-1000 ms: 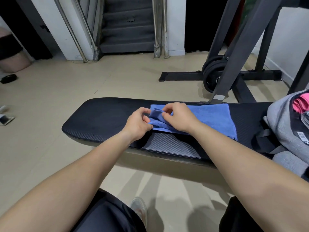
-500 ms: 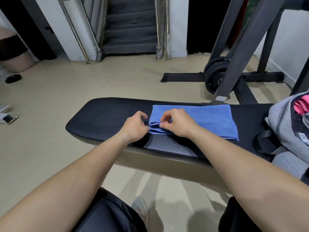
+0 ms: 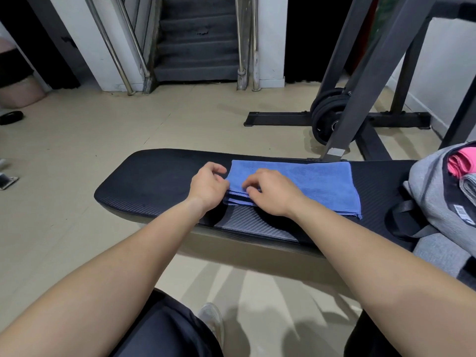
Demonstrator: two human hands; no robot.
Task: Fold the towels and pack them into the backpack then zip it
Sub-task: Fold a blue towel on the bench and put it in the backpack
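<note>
View from a head camera, looking down over two bare forearms. A beige tiled floor [image 3: 77, 150] fills most of the scene. A dark metal rack [image 3: 373, 73] stands at the back right, its feet flat on the floor. Grey stairs [image 3: 198, 47] rise at the back centre between metal handrails.

A long black padded tabletop [image 3: 154, 176] runs across the middle, from left of centre to the right edge. A grey backpack [image 3: 432, 186] sits on its right end, open at the top, with black straps hanging toward the person.

The blue towel [image 3: 309, 181] lies flat on the tabletop, right of centre and just left of the backpack but apart from it. It is folded into a long rectangle of several layers, whose stacked edges show at the near left corner.

Both hands are at the towel's left end. The left hand [image 3: 208, 186] rests at the left edge with its fingers curled against the cloth; whether they grip it cannot be told, as the hand hides the tips. The right hand [image 3: 273, 191] lies on top of the towel with its fingers bent, forefinger and thumb nipping the stacked layers at the near left corner.

Black plates [image 3: 327, 117] lean at the foot of the rack. A pink towel [image 3: 463, 161] shows inside the backpack's mouth — only partly in view at the right edge. Between the forearms, low down, a grey shoe [image 3: 212, 320] is on the floor.
</note>
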